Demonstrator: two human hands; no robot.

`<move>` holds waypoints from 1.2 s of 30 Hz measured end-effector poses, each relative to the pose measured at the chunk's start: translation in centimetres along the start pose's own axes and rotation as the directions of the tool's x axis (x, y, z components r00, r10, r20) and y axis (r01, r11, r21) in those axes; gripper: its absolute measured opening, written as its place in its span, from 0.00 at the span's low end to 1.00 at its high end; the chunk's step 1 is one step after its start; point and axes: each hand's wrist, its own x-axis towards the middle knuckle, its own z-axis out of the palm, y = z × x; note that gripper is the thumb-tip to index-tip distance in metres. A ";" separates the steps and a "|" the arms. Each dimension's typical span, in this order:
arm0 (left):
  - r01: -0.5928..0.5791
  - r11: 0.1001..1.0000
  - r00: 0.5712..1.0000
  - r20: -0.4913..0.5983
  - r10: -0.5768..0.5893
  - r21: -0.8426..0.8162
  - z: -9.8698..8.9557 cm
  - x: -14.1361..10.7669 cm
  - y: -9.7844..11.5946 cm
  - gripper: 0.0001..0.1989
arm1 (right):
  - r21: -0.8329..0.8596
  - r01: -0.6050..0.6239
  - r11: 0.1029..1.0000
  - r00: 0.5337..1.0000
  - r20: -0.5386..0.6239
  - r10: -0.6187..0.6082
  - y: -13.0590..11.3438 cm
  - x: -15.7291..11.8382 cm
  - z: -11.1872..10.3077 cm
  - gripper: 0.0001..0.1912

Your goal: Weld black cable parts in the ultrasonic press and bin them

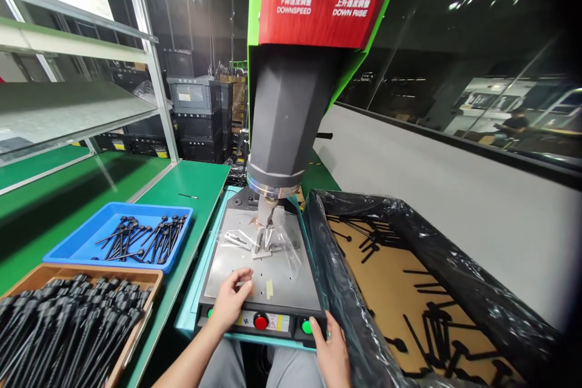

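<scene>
My left hand (233, 298) hovers over the front left of the machine's metal plate (222, 273), its fingers loosely curved and the thumb apart, with nothing visible in it. At the front right corner of the machine base, my right hand (331, 351) rests with fingers spread along the edge. Its thumb lies beside the green button (307, 327). A red button (260, 321) sits midway along the front panel. Behind my left hand, the press's metal horn (267, 209) comes down over a small fixture (261, 251) with clear plastic film (288, 248) around it.
On the left, an orange-brown tray (157, 282) is heaped with black cable ties, and a blue tray (68, 248) holds fewer. A bin lined with black plastic (386, 327) stands at right, with black ties scattered inside. The red and black press head (291, 109) hangs above.
</scene>
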 end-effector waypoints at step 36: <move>-0.011 0.833 0.997 -0.068 -0.032 -0.553 1.2 5.6 8.4 0.12 | 0.136 0.442 0.887 0.892 0.040 -0.451 -21.3 8.5 11.9 0.29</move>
